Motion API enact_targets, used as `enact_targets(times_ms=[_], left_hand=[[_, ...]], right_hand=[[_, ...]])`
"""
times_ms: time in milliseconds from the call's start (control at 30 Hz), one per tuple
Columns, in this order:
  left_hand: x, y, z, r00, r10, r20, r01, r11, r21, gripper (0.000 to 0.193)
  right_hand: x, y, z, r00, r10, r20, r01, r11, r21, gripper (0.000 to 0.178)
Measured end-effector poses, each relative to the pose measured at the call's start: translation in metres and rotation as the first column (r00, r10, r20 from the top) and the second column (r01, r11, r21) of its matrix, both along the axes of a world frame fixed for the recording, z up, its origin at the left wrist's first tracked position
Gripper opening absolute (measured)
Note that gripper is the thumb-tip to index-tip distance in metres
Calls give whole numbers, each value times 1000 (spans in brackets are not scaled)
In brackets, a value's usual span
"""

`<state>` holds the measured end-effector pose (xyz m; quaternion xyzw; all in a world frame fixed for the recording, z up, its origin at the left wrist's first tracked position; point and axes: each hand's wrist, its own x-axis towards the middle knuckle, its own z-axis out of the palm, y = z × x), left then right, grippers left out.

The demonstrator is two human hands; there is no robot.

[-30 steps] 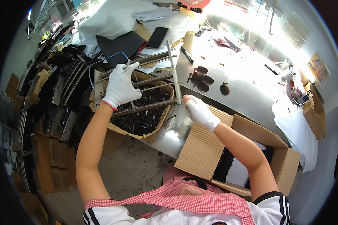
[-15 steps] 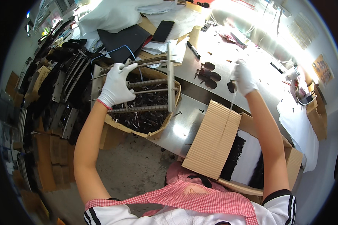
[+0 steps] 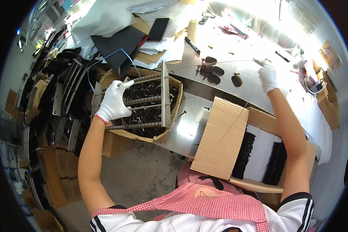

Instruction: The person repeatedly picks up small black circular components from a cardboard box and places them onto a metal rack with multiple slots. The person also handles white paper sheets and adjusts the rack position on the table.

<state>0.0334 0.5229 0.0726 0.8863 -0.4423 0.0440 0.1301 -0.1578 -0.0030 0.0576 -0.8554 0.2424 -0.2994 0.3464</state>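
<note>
My left hand [image 3: 114, 101], in a white glove, grips the left part of a metal rack [image 3: 165, 96] made of plates and notched bars. The rack rests over an open carton [image 3: 174, 133] filled with small black parts [image 3: 147, 91]. Farther right and raised over the metal table, my gloved right hand [image 3: 268, 76] has its fingers pinched on the end of a thin wire [image 3: 220, 62]. This wire stretches leftward toward the rack's upper right corner. Between the hands on the table lie several dark sunglass lenses [image 3: 212, 73], with one lens [image 3: 236, 80] apart.
An open cardboard box [image 3: 220, 139] in front of me holds two rows of black pieces [image 3: 274, 164] on white lining. Papers, a phone [image 3: 158, 29] and a black marker [image 3: 192, 45] lie at the back. More racks [image 3: 67, 91] stack at the left, beside a blue cord [image 3: 121, 50].
My right hand has moved right and slightly up, and the wire now runs across toward the rack. My left hand has lowered a little with the rack.
</note>
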Motion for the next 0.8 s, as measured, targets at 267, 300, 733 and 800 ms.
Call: enact_targets(times_ms=[267,300,733,800], left_hand=[[-41,-44,38,981,-163,101,168,985,-45,86],[-54,-55,47,966,-203,163,211,977,-32,87],[-237,-253,74,786,-613,-82,601,789,-127,98],[-267,-284,76,768,-639,-47,636,769,-63,97]], right_hand=[[-250,-193,62,457,-739,495,287,649,704,23],[-300,-212,80,313,-757,574,229,647,728,14],[-667,-189,-3,35,-911,411,457,380,804,35],[-640,-182,-40,214,-968,131,573,233,786,73]])
